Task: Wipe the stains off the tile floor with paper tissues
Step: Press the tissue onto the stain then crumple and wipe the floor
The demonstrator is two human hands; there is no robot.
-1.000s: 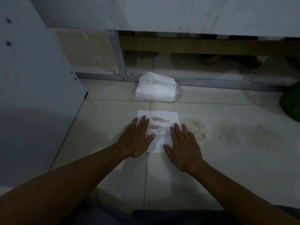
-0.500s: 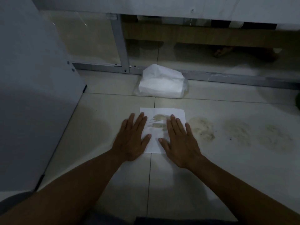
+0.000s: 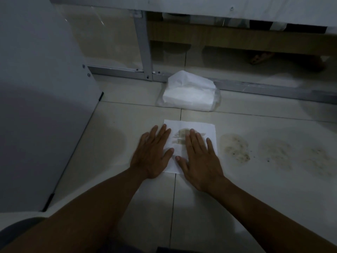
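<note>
A white paper tissue (image 3: 182,148) lies flat on the pale tile floor (image 3: 127,125), with a brown wet patch soaked through its middle. My left hand (image 3: 152,154) presses its left edge with straight fingers. My right hand (image 3: 199,159) lies flat on its right half, fingertips at the soaked patch. To the right of the tissue, three brownish stains sit in a row on the tile: a near stain (image 3: 234,147), a middle stain (image 3: 275,152) and a far stain (image 3: 319,159). A pack of tissues (image 3: 189,94) in clear wrap lies behind the sheet.
A white panel (image 3: 42,106) stands upright at the left. A metal frame rail (image 3: 264,88) with clear panes runs along the back behind the tissue pack. A person's foot (image 3: 260,58) shows beyond the pane at the back right.
My right hand has slid left and forward onto the tissue, over the soaked patch. My left hand has barely moved. The view has shifted so the floor sits further right and lower.
</note>
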